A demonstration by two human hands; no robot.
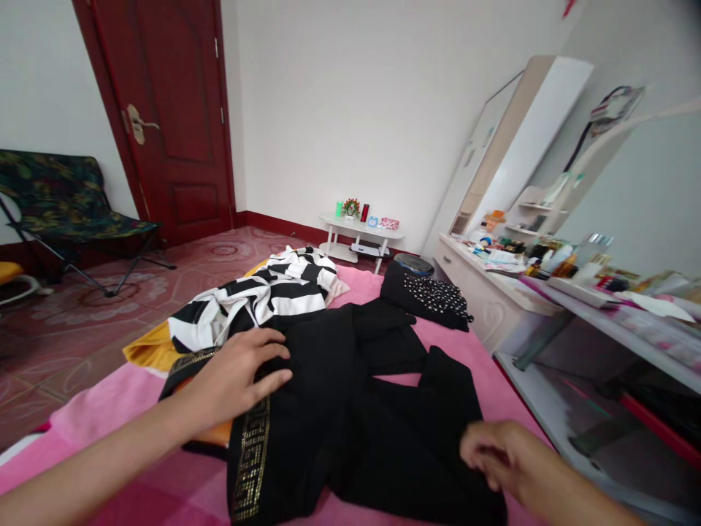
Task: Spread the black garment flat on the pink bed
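Observation:
Black trousers (307, 394) with a gold-studded waistband (253, 456) lie spread over a pink bedcover (104, 409), legs pointing right. My left hand (238, 376) rests on them beside the waistband, its fingers apart. At the lower right, my right hand (498, 456) has curled fingers closed at the edge of a trouser leg; the fingertips are partly hidden. Beyond the left hand lies a crumpled black-and-white striped garment (263, 292), with mustard-yellow cloth (147, 349) under it. Something orange (211, 432) shows inside the waist opening.
A folded black garment with white dots (432, 296) sits at the bed's far right corner. Along the right stands a dressing table (493, 285) crowded with bottles. A small white table (361, 228) is by the far wall, and a camouflage folding chair (71, 197) at left.

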